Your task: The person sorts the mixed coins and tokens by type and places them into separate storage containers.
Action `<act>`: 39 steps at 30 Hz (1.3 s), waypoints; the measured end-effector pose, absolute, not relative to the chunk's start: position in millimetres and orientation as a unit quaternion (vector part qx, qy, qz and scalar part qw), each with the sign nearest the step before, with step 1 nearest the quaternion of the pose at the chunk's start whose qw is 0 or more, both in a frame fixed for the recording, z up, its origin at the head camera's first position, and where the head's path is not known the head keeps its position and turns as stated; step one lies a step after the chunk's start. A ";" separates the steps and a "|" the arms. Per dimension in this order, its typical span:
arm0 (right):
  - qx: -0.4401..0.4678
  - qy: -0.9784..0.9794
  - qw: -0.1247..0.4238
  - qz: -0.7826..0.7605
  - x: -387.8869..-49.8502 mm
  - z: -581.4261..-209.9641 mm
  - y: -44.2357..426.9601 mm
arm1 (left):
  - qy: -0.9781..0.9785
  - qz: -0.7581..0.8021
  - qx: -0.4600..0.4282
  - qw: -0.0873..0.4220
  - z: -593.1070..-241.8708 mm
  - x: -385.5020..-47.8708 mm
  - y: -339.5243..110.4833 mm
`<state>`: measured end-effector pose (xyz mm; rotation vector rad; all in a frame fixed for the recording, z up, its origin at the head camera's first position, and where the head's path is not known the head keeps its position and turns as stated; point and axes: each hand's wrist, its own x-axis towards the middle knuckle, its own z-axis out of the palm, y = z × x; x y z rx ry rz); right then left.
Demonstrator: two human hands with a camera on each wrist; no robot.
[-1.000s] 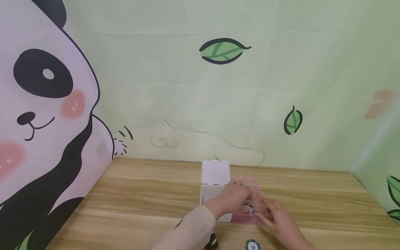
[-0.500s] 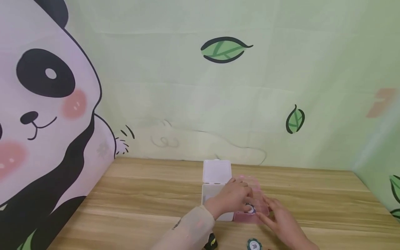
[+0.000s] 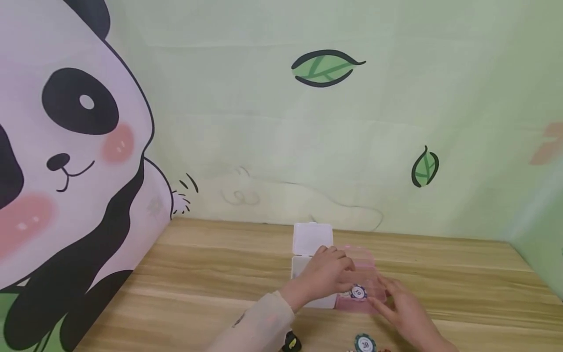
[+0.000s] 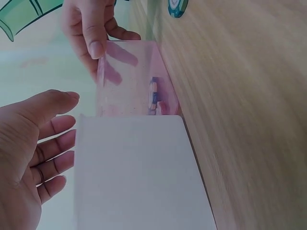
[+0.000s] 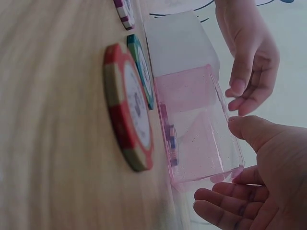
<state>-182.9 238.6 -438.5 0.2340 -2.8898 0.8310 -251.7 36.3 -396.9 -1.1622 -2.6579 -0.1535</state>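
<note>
In the head view my left hand point(image 3: 318, 276) hovers over a pink translucent box point(image 3: 356, 307), with nothing in its fingers. Its fingers are loosely bent and apart from the thumb in the left wrist view point(image 4: 33, 148). Inside the pink box lies a blue-and-white chip point(image 3: 358, 292) marked 10; the right wrist view shows another chip point(image 5: 164, 122) beside it. My right hand point(image 3: 406, 313) holds the box's right end, thumb at the rim point(image 5: 268, 172) and fingers around the outside. A white box point(image 3: 323, 302) with its lid point(image 3: 313, 238) open stands against the pink one's left side.
A green chip point(image 3: 365, 343) marked 20 lies in front of the pink box, near a red chip point(image 5: 127, 108). A purple-and-white chip point(image 5: 125, 14) is farther left. Near my left sleeve is a small black object point(image 3: 292, 342). A printed cloth wall point(image 3: 264, 98) stands behind the table.
My left fingers have come off the blue chip, which now shows whole in the pink box. My right hand keeps its hold. The head view has shifted slightly left.
</note>
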 end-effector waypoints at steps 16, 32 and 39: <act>0.100 -0.954 0.104 0.263 -180.1 -440.6 238.8 | -0.903 -0.093 -0.385 0.166 -386.4 -225.2 17.1; 0.113 -0.951 0.123 0.259 -180.0 -441.6 239.7 | -0.876 -0.061 -0.424 0.222 -398.7 -191.1 12.1; 0.111 -0.953 0.118 0.258 -179.9 -442.3 239.7 | -0.875 -0.087 -0.442 0.175 -408.5 -178.4 13.1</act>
